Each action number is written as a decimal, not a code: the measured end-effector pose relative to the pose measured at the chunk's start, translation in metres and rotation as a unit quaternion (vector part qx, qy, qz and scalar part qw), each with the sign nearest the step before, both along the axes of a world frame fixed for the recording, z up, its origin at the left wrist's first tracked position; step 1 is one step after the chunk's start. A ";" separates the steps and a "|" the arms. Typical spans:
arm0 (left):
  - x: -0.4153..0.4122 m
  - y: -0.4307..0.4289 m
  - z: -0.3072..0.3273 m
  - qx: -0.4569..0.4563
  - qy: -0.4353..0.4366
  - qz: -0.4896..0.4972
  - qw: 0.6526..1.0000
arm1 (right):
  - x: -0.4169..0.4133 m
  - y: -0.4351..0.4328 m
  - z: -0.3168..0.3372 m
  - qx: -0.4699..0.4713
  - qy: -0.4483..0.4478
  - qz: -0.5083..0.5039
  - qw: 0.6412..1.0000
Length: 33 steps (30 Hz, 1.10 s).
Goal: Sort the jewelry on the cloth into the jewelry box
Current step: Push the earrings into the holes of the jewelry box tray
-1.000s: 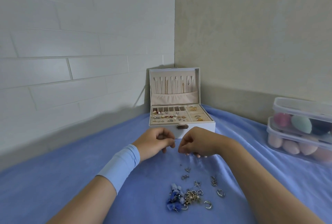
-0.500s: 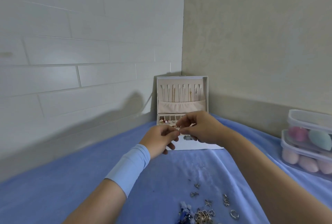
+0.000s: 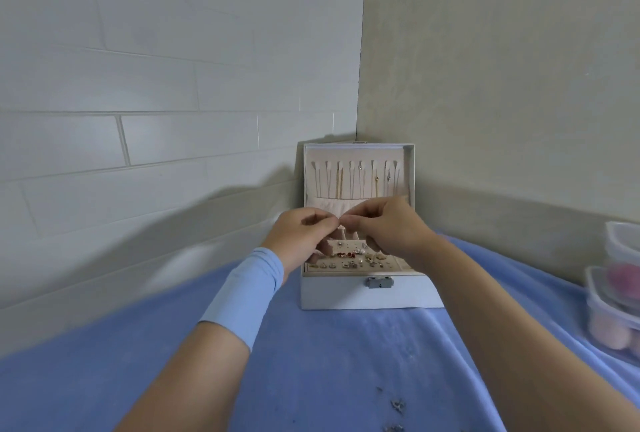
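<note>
Higher than before, the left hand [image 3: 301,234] and right hand [image 3: 391,227] meet with curled fingertips pinched, on what I cannot tell, over the beige padded tray [image 3: 393,267] of the white jewelry box [image 3: 363,296] just below them.

Blue cloth, white box, pale walls
The cloth [image 3: 311,362] is plain mid-blue; the box [image 3: 363,296] is white outside with a cream lining and a grey clasp [image 3: 380,282]. Studs [image 3: 349,257] in its tray are gold, silver and red; chains [image 3: 339,182] in the lid are gold. Pieces [image 3: 397,404] on the cloth are silver-grey. The wristband [image 3: 242,296] is light blue. The brick wall [image 3: 138,85] is white, the other wall [image 3: 502,68] plain beige; the tubs [image 3: 616,293] are clear with pink contents.
</note>
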<state>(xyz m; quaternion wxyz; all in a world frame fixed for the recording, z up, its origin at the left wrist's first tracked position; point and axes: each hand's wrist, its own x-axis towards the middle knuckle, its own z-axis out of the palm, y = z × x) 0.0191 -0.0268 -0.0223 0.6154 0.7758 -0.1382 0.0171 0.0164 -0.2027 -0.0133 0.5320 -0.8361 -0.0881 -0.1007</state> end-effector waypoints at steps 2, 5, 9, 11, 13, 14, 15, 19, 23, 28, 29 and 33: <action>0.007 0.007 -0.005 0.025 -0.012 0.021 0.999 | 0.006 0.002 -0.006 -0.080 -0.016 -0.016 0.997; 0.011 0.014 -0.010 0.036 -0.035 0.041 0.998 | 0.010 0.004 -0.011 -0.243 -0.030 -0.029 0.969; 0.011 0.014 -0.009 0.051 -0.047 0.022 0.997 | 0.007 0.008 -0.005 -0.371 -0.017 -0.025 0.928; 0.011 0.013 -0.008 0.056 -0.052 0.016 0.997 | 0.005 0.010 -0.004 -0.390 -0.023 -0.033 0.920; 0.011 0.013 -0.007 0.056 -0.051 0.014 0.997 | 0.005 0.012 -0.004 -0.392 -0.025 -0.036 0.919; 0.010 0.013 -0.007 0.055 -0.049 0.013 0.997 | 0.005 0.013 -0.004 -0.398 -0.026 -0.038 0.916; 0.010 0.013 -0.007 0.052 -0.046 0.012 0.998 | 0.005 0.014 -0.003 -0.406 -0.025 -0.040 0.913; 0.013 0.015 -0.007 0.039 -0.044 0.021 0.998 | 0.005 0.016 -0.001 -0.444 -0.034 -0.042 0.894; 0.014 0.013 -0.008 0.036 -0.053 0.031 0.997 | 0.006 0.018 -0.003 -0.460 -0.029 -0.036 0.887; 0.014 0.012 -0.010 0.016 -0.050 0.032 0.998 | 0.007 0.017 -0.004 -0.452 -0.027 -0.045 0.891; 0.014 0.012 -0.010 0.010 -0.047 0.031 0.998 | 0.007 0.017 -0.005 -0.435 -0.023 -0.042 0.899; 0.011 0.010 -0.009 -0.008 -0.024 0.022 0.999 | 0.009 0.016 -0.009 -0.334 -0.008 -0.024 0.942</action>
